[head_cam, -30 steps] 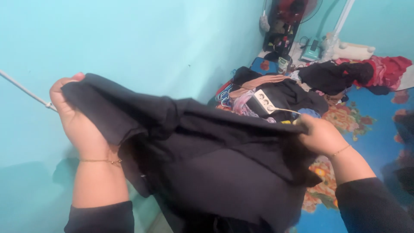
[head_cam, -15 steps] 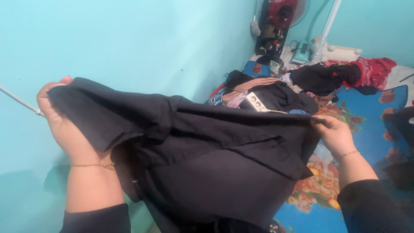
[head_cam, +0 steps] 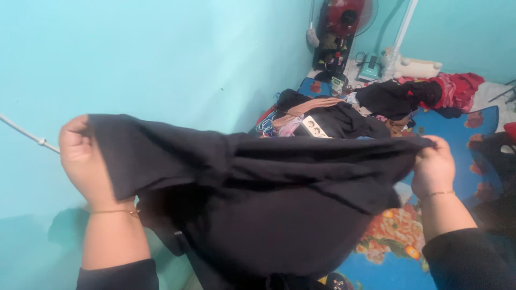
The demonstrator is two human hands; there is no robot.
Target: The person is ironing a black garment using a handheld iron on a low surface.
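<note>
A large black garment [head_cam: 258,204] hangs stretched between both hands in front of me. My left hand [head_cam: 83,161] grips its upper left corner, fingers closed around the cloth. My right hand [head_cam: 434,166] pinches the upper right corner at about the same height. Both wrists carry thin gold bracelets and black sleeves. The cloth sags in folds below the top edge and hides what lies beneath it.
A turquoise wall [head_cam: 161,59] fills the left. A pile of mixed clothes [head_cam: 333,115] lies on a blue floral mat [head_cam: 457,139]. A red fan [head_cam: 344,16], a white pole [head_cam: 400,29] and a red garment [head_cam: 457,88] are at the back.
Both hands pulled further apart and levelled the top edge. The right hand rose and moved right; the left hand turned so the fist closes over the corner. The garment is now tauter.
</note>
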